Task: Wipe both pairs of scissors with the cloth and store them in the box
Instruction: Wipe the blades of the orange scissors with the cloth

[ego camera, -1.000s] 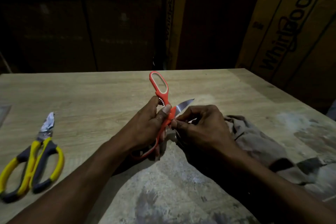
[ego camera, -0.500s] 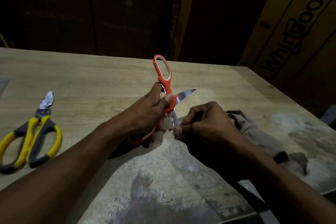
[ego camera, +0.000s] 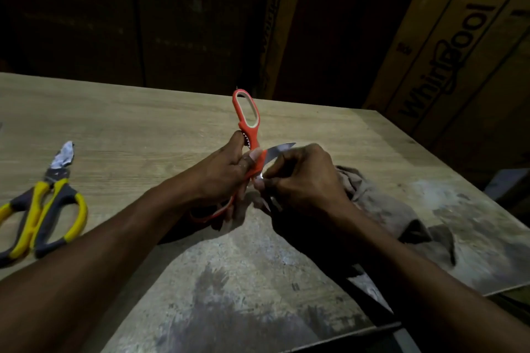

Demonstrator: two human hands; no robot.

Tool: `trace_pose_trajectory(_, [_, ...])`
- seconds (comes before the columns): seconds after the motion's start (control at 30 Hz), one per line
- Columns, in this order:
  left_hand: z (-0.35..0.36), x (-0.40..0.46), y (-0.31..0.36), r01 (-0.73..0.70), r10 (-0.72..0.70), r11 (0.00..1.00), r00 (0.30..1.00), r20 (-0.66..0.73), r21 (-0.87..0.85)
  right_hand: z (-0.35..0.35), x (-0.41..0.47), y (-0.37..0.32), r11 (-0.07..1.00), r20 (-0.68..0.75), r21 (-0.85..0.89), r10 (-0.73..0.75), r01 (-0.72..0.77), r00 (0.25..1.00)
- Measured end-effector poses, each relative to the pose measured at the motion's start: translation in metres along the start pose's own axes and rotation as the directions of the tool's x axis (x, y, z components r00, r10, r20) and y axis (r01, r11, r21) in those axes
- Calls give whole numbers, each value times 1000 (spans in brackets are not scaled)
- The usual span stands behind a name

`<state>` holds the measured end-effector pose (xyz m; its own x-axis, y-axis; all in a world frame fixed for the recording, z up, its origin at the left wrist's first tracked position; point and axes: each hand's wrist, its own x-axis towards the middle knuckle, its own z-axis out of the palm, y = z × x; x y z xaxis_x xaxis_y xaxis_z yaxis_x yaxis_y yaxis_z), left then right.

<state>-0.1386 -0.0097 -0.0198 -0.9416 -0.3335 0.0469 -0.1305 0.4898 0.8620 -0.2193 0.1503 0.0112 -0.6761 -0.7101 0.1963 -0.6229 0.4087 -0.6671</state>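
Observation:
My left hand holds the orange scissors spread wide, one handle loop pointing up and one bare blade pointing right. The fingers of my right hand pinch the other blade just below the pivot. Under and behind my right wrist, the grey-brown cloth lies crumpled on the table; I cannot tell whether any of it is between my fingers. At the left, the yellow-and-grey scissors lie flat and closed, tips pointing away from me. No storage box is in view.
The wooden table has a stained grey patch near me and its right edge runs diagonally. Large cardboard cartons stand behind and to the right of it. The background is dark.
My right fingers slid down the lower blade, then back up toward the pivot. My left hand kept the orange scissors held open. The view shifted slightly.

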Motion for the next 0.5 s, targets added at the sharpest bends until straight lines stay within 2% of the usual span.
trace_pose_trajectory(0.07, [-1,0,-1,7,-7,1000,1000,-2,3,3,2,3,1000,-29,6,1,-1,1000])
trace_pose_trajectory(0.13, [-1,-1,0,17,-17,999,1000,-3,33,-1,-5,12,998,78,-27,50,-48,996])
trace_pose_trajectory(0.2, [0,-2,2,10,-10,999,1000,-1,38,-5,-12,16,988,146,-149,54,-32,988])
trace_pose_trajectory(0.27, [-1,-3,5,16,-16,999,1000,-10,35,-2,-15,16,983,98,-183,23,-4,995])
trace_pose_trajectory(0.33, [-3,-4,6,27,-27,999,1000,-11,28,7,-16,19,995,3,-101,-14,14,1000])
trace_pose_trajectory(0.4, [-4,-2,3,24,-24,999,1000,-15,28,19,-18,27,997,-65,63,-34,38,997])
trace_pose_trajectory(0.5, [-5,1,0,30,-29,999,999,-25,38,29,-18,35,945,-128,322,-16,57,992])
